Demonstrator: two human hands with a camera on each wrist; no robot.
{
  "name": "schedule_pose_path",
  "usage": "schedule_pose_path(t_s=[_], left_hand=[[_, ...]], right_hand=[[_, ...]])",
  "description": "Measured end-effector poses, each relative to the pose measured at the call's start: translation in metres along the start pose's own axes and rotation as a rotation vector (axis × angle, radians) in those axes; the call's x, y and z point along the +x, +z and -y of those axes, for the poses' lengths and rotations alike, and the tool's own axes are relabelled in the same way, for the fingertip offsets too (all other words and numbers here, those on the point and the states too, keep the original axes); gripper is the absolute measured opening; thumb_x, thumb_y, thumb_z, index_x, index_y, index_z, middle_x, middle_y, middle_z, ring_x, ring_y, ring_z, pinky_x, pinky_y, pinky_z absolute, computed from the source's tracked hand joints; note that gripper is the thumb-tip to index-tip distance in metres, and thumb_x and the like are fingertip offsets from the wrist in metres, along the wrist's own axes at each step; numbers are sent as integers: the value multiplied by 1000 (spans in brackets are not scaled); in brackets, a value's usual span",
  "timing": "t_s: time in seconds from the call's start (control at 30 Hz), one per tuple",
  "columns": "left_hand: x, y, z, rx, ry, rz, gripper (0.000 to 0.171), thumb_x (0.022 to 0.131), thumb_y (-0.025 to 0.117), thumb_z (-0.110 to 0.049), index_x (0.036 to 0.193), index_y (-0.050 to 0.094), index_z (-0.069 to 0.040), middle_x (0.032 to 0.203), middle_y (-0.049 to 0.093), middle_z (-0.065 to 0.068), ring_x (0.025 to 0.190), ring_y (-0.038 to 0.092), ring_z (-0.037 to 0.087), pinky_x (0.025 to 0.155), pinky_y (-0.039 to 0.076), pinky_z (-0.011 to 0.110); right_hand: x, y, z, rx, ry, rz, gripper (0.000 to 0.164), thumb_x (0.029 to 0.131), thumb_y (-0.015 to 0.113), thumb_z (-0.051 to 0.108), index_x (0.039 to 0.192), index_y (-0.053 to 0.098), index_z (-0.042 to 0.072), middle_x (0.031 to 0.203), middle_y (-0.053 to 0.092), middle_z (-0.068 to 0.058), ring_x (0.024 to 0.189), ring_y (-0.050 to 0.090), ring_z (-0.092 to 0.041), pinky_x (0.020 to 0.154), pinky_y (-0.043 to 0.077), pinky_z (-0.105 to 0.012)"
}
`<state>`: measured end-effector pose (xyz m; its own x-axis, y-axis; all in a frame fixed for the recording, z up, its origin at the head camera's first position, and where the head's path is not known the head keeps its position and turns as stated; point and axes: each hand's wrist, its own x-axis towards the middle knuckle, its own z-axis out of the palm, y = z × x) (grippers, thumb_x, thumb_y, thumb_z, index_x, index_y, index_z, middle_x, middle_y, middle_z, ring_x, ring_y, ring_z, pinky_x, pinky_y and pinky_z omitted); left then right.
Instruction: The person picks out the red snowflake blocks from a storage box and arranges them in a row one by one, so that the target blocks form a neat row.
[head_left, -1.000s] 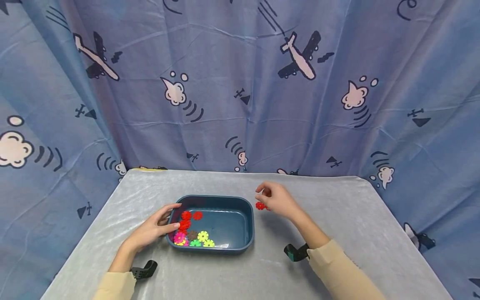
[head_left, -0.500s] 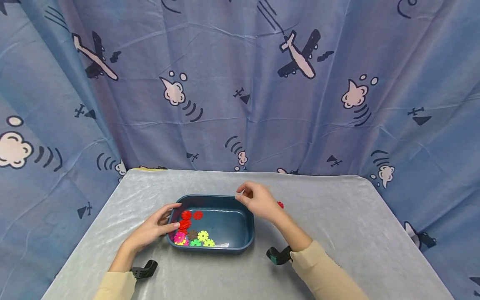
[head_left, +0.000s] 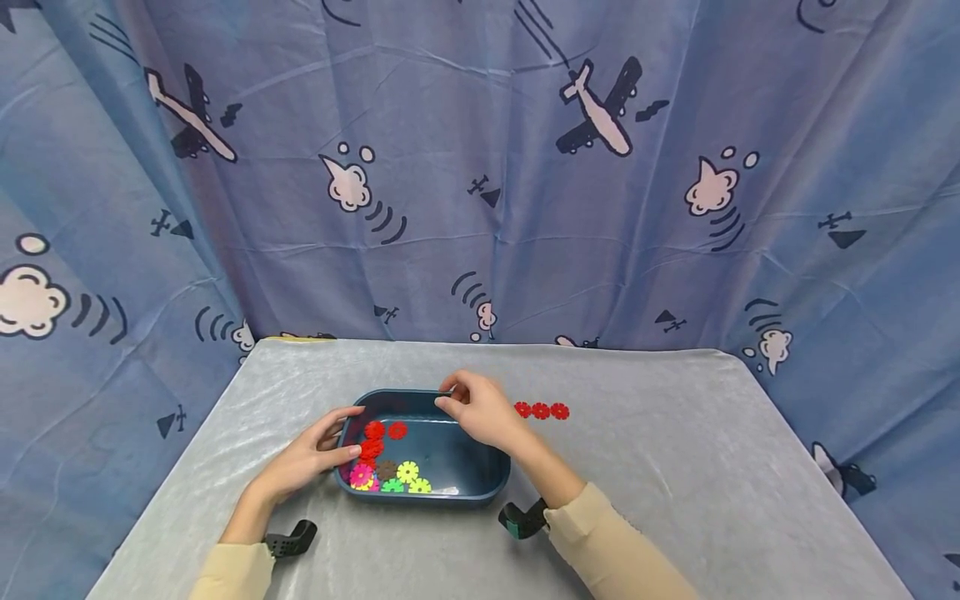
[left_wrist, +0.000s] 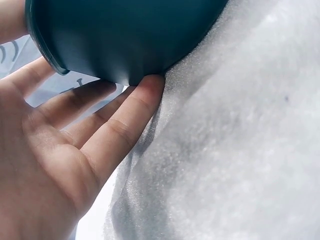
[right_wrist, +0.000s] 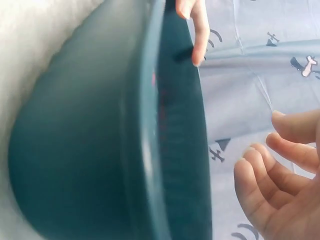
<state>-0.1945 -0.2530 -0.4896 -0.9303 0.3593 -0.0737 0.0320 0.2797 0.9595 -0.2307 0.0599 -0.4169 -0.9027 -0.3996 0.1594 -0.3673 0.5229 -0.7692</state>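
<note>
A dark teal plastic bin [head_left: 423, 502] stands on the table, with flower-shaped plastic pieces gathered in its left part. Red pieces [head_left: 371, 448] lie there alongside yellow pieces [head_left: 407, 472], green, pink and brown ones. My left hand [head_left: 311, 454] grips the bin's left end; in the left wrist view, fingertips [left_wrist: 150, 85] press its outer wall. Over the bin's far rim hovers my right hand [head_left: 483, 412], fingers bent. The right wrist view shows a gap between its thumb and index finger, with nothing visible there.
Three red flower-shaped pieces [head_left: 541, 410] lie in a row on the table just right of the bin. A grey-white cloth [head_left: 675, 467] covers the table. Behind it hangs a blue curtain [head_left: 420, 208] printed with airplanes.
My right hand has moved left from above the red row to over the bin, uncovering all three red pieces. The left hand has kept its place on the bin.
</note>
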Motion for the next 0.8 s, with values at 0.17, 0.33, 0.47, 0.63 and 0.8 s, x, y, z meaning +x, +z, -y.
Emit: schedule_pose_path(t_s=[0.17, 0.33, 0.47, 0.63, 0.8], left_hand=[[0, 0, 0, 15, -1, -10, 64, 100, 67, -18, 156, 37, -13, 152, 41, 27, 134, 50, 42, 96, 49, 35], [1, 0, 1, 4, -11, -9, 63, 100, 67, -20, 155, 38, -16, 153, 40, 25, 135, 49, 42, 97, 49, 37], [0, 1, -1, -5, -20, -7, 63, 100, 67, -19, 155, 38, -15, 154, 39, 25, 134, 49, 42, 96, 50, 37], [0, 0, -1, -2, -16, -4, 64, 100, 66, -18, 156, 37, -13, 154, 39, 27, 134, 50, 43, 95, 50, 36], [1, 0, -1, -9, -18, -4, 64, 100, 67, -18, 156, 36, -12, 153, 40, 27, 132, 51, 41, 94, 51, 36]], right_hand=[[3, 14, 3, 1, 6, 22, 22, 98, 70, 21, 113, 69, 4, 79, 58, 1, 70, 54, -15, 62, 47, -28], [8, 28, 5, 6, 1, 45, 23, 100, 68, 22, 114, 69, 5, 78, 58, 2, 66, 53, -13, 60, 45, -27], [12, 39, 6, 4, 9, 62, 23, 100, 68, 23, 114, 68, 5, 76, 58, 2, 63, 52, -14, 59, 44, -28], [16, 51, 11, -12, 26, 77, 23, 100, 67, 24, 115, 69, 6, 74, 58, 2, 60, 52, -14, 57, 43, -28], [21, 62, 12, -36, 46, 91, 23, 100, 68, 23, 116, 68, 7, 75, 57, 3, 59, 52, -13, 56, 43, -27]])
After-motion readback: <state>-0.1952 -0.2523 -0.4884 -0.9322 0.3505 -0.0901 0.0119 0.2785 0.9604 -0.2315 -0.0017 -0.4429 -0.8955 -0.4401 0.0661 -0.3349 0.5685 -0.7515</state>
